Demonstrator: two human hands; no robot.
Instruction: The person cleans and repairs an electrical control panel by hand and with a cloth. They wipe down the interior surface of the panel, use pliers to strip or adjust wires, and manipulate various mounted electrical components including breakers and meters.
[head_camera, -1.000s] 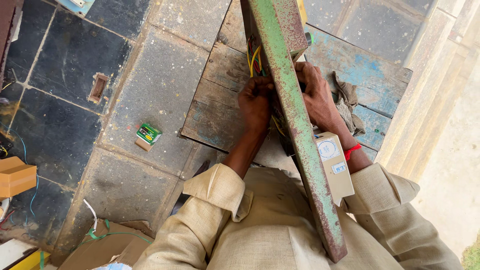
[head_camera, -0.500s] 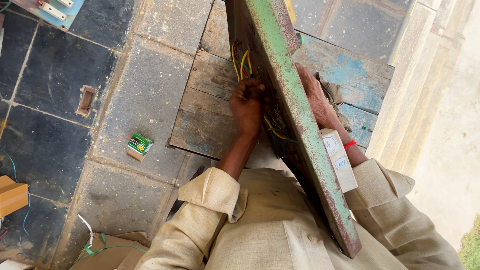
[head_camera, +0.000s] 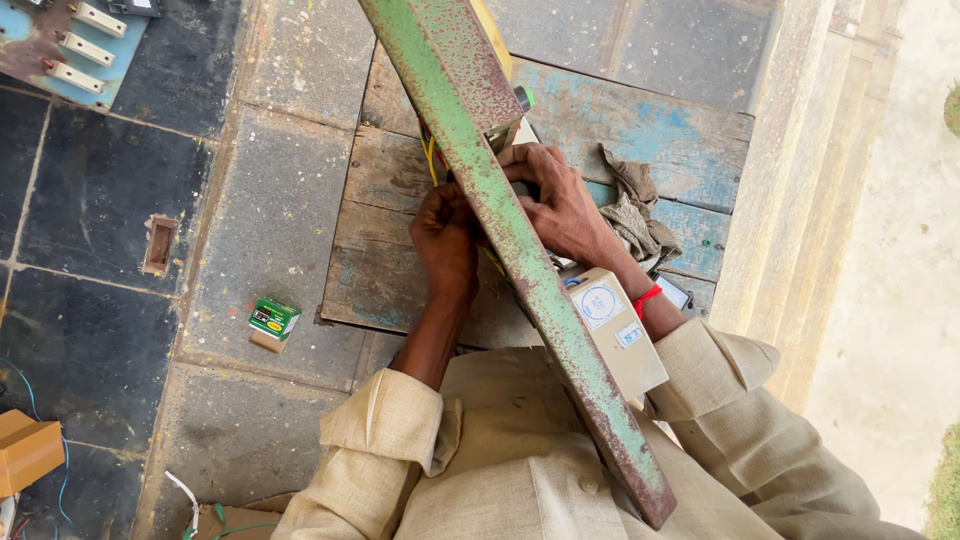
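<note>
**A:** Nearest of all, beige sleeves (head_camera: 385, 425) and a shirt front are seen at the bottom edge, and across them a long green, rusted metal panel (head_camera: 520, 250) is held edge-on, running from the near right up to the far left.

**B:** And a cream plastic box (head_camera: 615, 335) is fixed to its right face, just beside the wrist, where a red band (head_camera: 648, 296) is worn.

**A:** The left hand (head_camera: 447, 243) is found pressed against the left side of the panel. It is curled into a tight fist; what is gripped inside it cannot be made out.

**B:** The right hand (head_camera: 560, 205) is laid on the other side, fingers bent over and reaching across the panel's edge. Its fingertips are hidden, so whether anything is pinched there cannot be told.

**A:** Yellow and red wires (head_camera: 432, 158) are glimpsed just beyond the left fist, right against the panel.

**B:** Under both hands a weathered wooden board (head_camera: 395, 240) with worn blue paint is laid on the stone floor (head_camera: 270, 170). A crumpled grey rag (head_camera: 632, 210) is left on it, just to the right of the right hand.

**A:** Off to the left, a small green carton (head_camera: 272, 322) is seen on the paving, well apart from the hands, and a cardboard box (head_camera: 28, 452) at the near left edge.

**B:** Farthest back, in the far left corner, a blue board with white switch parts (head_camera: 70, 45) is caught. On the right, pale stone steps (head_camera: 800, 200) are seen.
</note>
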